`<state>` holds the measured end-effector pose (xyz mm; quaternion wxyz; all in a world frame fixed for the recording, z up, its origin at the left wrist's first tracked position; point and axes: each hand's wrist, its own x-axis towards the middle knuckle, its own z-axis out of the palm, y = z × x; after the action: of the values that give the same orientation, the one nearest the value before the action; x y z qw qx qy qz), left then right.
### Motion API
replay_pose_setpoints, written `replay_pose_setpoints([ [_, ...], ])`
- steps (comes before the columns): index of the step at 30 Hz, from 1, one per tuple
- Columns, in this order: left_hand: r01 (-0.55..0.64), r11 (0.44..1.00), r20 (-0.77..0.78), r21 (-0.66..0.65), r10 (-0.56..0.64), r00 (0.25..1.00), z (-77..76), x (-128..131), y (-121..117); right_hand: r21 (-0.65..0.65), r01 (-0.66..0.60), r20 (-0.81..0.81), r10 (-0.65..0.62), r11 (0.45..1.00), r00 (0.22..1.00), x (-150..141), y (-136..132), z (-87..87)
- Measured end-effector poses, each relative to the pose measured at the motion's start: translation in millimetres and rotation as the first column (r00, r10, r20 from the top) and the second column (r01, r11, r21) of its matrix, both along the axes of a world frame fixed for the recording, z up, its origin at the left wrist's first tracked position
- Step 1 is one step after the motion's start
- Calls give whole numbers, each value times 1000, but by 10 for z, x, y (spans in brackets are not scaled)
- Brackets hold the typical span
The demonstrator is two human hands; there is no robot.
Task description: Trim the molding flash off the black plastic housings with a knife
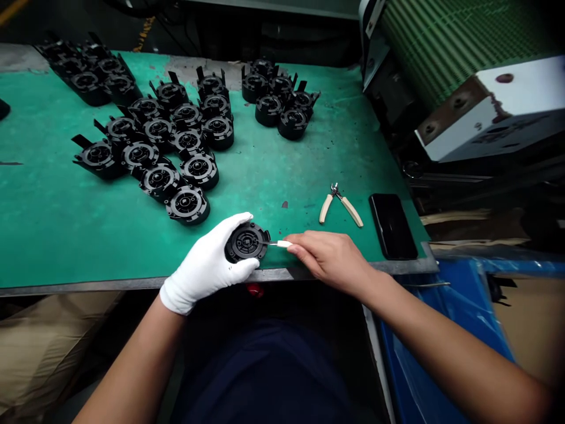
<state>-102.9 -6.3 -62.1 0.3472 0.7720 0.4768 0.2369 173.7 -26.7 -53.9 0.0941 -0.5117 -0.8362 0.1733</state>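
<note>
My left hand (212,259), in a white glove, is closed around a round black plastic part (246,241) near the table's front edge. The part's ribbed, ringed face points up at me. Bare and closed, my right hand (331,256) grips a small knife (283,244) by its pale handle. The thin metal blade reaches left onto the right side of the part's face; whether its tip presses into the plastic I cannot tell. To the left and behind stand several similar black parts (188,203) in a cluster.
Cutters with cream handles (352,211) lie spread on the green tabletop (265,182), beside a black phone (392,227). More black parts (293,121) stand at the back. A machine with a green slatted belt (463,41) overhangs at the right, above a blue plastic-lined box (459,324).
</note>
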Motion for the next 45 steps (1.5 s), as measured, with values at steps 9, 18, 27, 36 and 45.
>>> replay_pose_setpoints([
  [9,-321,945,85,64,315,945,-191,295,-452,-340,20,-224,-102,940,969,-96,-372,179],
  [18,-331,940,47,79,328,943,-183,313,-469,-263,-43,-48,32,964,998,-197,-463,137],
  [27,-334,939,58,82,330,942,-178,319,-473,-247,-30,-21,25,969,999,-191,-406,129],
  [36,-168,986,22,21,167,986,-139,233,-346,-356,-205,-157,158,912,975,-115,-140,204],
  [45,-408,899,241,160,365,899,-120,88,-360,-286,47,-228,-116,957,967,311,-81,382],
])
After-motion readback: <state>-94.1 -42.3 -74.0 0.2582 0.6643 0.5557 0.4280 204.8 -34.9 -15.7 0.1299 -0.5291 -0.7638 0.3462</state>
